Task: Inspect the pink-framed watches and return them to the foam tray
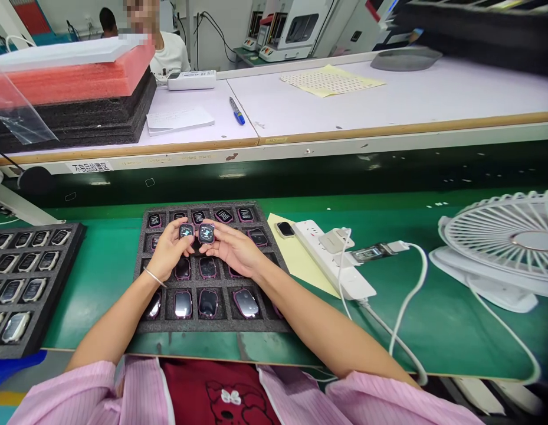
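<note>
My left hand (170, 251) is closed on a smartwatch (186, 232) without a strap, its screen lit. Beside it, my right hand (229, 245) grips a second lit smartwatch (206, 234) between thumb and fingers. The two watches are held side by side, screens facing up toward me. Both hands are over a dark foam tray (196, 323) with compartments. More watch bodies sit in it, such as a dark-screened one (246, 303) in the front row. Some compartments are hidden under my hands and right forearm.
Left lies another foam tray (64, 274) of watches. To the right are a single watch (285, 229) on yellow paper (307, 265), a white power strip (331, 260) with cables, and a white fan (504, 242). Foam sheets (79, 112) and a pen (236, 111) rest on the shelf; a person sits beyond.
</note>
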Demonstrator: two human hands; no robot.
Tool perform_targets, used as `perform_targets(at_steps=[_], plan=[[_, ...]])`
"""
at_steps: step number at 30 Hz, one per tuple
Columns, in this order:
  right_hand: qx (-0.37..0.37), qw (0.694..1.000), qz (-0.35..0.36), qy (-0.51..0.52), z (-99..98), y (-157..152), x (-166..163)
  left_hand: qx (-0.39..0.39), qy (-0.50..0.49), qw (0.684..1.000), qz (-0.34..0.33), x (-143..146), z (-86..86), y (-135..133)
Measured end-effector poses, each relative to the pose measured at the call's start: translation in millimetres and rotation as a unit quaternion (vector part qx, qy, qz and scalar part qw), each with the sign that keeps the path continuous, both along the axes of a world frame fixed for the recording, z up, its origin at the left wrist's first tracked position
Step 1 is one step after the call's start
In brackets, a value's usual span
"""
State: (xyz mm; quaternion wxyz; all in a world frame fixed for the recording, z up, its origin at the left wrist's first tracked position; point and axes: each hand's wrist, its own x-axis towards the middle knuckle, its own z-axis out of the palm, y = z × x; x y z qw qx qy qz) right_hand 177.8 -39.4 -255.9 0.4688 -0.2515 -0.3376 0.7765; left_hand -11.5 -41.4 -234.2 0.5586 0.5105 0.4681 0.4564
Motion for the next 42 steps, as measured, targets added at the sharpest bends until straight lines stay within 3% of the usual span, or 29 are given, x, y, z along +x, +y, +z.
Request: perform_targets(at_steps=[2,5,20,42], plan=[[-0.007,1.0,-0.015,-0.005,0.3,1.4,1.0,-0.05,-0.05,0.997,-0.009,0.5,3.2,-1.0],[0.005,0.999,-0.031,-0.015,0.5,1.9,2.4,-0.066,-0.077,0.995,-0.003,1.0,6.6,-2.2],[0.06,0.996,-0.037,-0.059,1.3,-1.8,0.9,-0.05,-0.048,0.997,-0.018,1.7,8.9,-4.4],[0.069,0.994,-0.039,-0.071,1.7,-2.0,0.5,-0.037,-0.041,0.998,-0.034,1.5,8.6,-4.1]])
